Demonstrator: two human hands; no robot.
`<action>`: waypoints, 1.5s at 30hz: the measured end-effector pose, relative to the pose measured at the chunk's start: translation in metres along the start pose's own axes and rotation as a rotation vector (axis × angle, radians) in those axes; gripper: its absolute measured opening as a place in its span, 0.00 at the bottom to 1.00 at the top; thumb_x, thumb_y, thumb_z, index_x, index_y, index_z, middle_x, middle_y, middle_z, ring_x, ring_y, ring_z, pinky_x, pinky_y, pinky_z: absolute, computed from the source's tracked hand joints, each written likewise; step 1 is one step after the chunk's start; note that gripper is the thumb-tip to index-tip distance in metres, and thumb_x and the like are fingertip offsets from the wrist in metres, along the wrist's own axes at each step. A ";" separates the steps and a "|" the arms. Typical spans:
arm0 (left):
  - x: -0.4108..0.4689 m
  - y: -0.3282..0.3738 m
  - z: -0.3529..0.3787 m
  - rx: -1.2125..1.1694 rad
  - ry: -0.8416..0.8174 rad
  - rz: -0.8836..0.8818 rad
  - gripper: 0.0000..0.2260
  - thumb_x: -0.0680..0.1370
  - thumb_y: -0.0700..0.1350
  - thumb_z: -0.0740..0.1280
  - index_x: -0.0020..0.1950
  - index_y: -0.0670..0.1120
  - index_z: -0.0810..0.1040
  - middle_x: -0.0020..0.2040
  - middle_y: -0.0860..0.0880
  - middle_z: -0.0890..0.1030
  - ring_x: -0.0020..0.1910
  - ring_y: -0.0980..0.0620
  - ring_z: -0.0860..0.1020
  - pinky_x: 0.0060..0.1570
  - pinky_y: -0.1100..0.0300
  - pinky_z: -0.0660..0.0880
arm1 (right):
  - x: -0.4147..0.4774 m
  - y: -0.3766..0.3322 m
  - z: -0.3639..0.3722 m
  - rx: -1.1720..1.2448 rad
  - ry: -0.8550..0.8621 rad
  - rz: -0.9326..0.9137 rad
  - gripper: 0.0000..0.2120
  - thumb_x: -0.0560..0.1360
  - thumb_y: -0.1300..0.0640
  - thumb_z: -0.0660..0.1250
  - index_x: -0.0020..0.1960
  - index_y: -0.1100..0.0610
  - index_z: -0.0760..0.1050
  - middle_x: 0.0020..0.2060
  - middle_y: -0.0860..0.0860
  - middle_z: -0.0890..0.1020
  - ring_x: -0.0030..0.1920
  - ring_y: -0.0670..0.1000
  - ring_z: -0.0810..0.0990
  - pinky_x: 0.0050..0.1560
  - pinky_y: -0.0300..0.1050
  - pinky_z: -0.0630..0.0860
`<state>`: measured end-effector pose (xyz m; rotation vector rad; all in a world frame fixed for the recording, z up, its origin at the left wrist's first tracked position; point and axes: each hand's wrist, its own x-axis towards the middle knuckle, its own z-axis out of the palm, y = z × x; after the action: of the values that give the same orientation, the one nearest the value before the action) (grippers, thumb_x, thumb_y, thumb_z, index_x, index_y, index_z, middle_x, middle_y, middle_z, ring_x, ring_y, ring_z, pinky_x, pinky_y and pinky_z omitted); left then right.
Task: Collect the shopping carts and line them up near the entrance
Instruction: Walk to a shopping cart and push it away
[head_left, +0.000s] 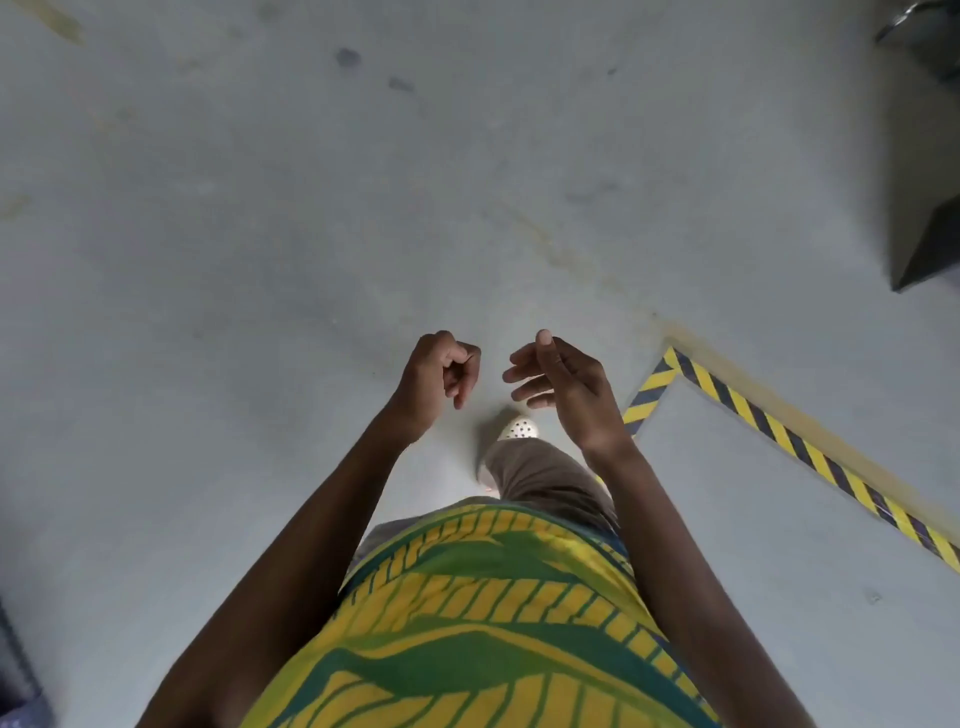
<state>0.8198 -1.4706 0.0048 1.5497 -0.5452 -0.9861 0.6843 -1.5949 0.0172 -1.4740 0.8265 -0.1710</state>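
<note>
Head view — left hand (439, 371) curled, right hand (558, 384) loose — grey floor (260, 208).

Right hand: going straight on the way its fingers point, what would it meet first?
Probably the left hand, curled across a small gap from the right hand; their relative depth is unclear.

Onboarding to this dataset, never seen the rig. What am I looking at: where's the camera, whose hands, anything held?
No machine: one wide-angle camera on a person's head looks down at their two bare hands. The left hand is curled into a fist, the right hand is relaxed, fingers loose; neither holds anything. Below: a yellow-green shirt and a white shoe on a grey floor. Yellow-black hazard tape edges a patch at right. A dark object top right is too cropped to identify. No shopping cart is in view.
</note>
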 end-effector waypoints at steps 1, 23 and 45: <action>0.025 0.011 -0.001 -0.012 0.038 -0.005 0.20 0.73 0.44 0.51 0.26 0.33 0.67 0.23 0.39 0.67 0.27 0.33 0.58 0.31 0.45 0.57 | 0.030 -0.020 -0.015 -0.008 0.021 -0.018 0.22 0.86 0.44 0.57 0.52 0.59 0.81 0.44 0.55 0.87 0.41 0.54 0.85 0.46 0.50 0.77; 0.581 0.187 -0.122 -0.061 0.210 -0.015 0.14 0.68 0.40 0.55 0.28 0.31 0.71 0.25 0.33 0.62 0.26 0.47 0.62 0.27 0.61 0.65 | 0.570 -0.268 -0.095 0.022 0.054 0.010 0.20 0.86 0.45 0.59 0.51 0.58 0.82 0.44 0.55 0.87 0.40 0.53 0.84 0.47 0.50 0.77; 1.144 0.361 -0.297 -0.120 0.295 -0.086 0.17 0.74 0.45 0.55 0.30 0.37 0.73 0.28 0.43 0.64 0.28 0.47 0.64 0.30 0.58 0.68 | 1.172 -0.488 -0.148 0.038 0.009 0.131 0.16 0.84 0.46 0.63 0.52 0.57 0.82 0.45 0.55 0.88 0.40 0.51 0.83 0.47 0.48 0.76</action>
<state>1.7425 -2.2920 0.0148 1.5853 -0.2106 -0.8194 1.6276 -2.4577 0.0311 -1.3799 0.9193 -0.0950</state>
